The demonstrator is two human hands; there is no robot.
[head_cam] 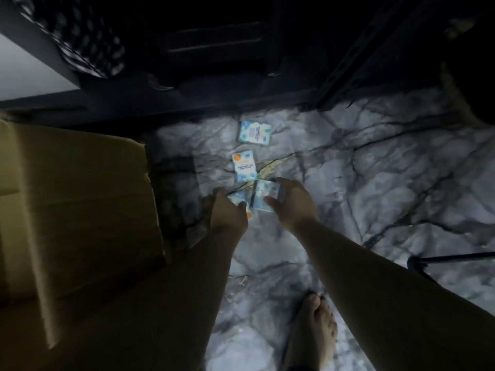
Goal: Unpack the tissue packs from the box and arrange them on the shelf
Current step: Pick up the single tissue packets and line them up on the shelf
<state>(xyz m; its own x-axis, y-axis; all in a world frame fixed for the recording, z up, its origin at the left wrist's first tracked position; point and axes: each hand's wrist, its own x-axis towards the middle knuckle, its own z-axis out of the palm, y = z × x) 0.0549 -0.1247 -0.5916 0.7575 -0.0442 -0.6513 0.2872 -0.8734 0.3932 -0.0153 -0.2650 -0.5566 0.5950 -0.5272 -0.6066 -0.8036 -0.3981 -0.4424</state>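
Grey veined marble-look floor in dim light

The glossy grey marble-patterned floor [375, 183] fills the right and centre; a bare foot in a sandal [318, 325] stands on it near the bottom edge, and a thin black bar [455, 256] lies on it at the right edge.

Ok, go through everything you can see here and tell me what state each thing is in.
Far tissue pack: flat on the floor, untouched.
Middle tissue pack: flat on the floor, untouched.
Left hand: on a pack at floor level.
Right hand: fingers around a pack.
Cardboard box: flap up, contents hidden.
Shelf: dark, contents unclear.
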